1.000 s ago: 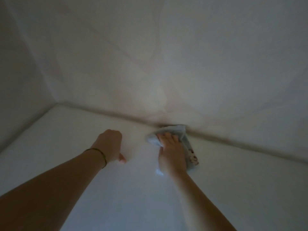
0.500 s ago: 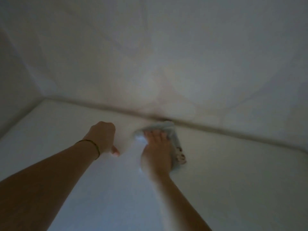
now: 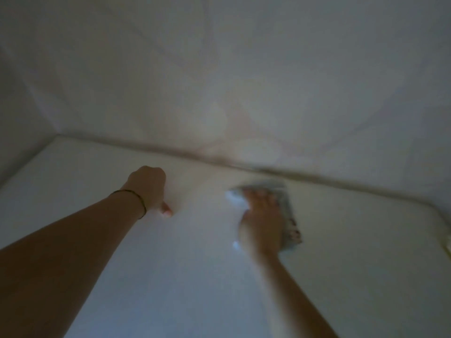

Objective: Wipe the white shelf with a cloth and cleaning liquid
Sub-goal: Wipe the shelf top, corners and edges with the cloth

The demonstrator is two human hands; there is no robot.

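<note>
White shelf (image 3: 170,276) fills the lower view, dim light, pale back wall (image 3: 244,69) rising behind it and meeting it along a dark seam. Right hand (image 3: 262,223) lies flat, palm down, fingers spread and extended on top of the cloth (image 3: 289,215), pressing rather than gripping it; blurred, so exact finger contact is hard to read. Cloth is a light patterned rag, bunched under and just past the fingertips, its far edge close to the seam, one side sticking out to the right of the hand. Flat palm likely spreads pressure so the rag drags evenly over the surface. Left hand (image 3: 148,189) sits well to the left of the right hand, curled into a loose fist with nothing visibly held, thumb tip touching the shelf, probably bracing the body for the reach. Thin dark band (image 3: 136,196) at the left wrist. No cleaning liquid bottle in view; cannot tell whether the surface is wet. Judged step: wiping the rear strip of the shelf near the wall. Shelf's rounded corner shows farther right of the cloth, looks not yet reached.
</note>
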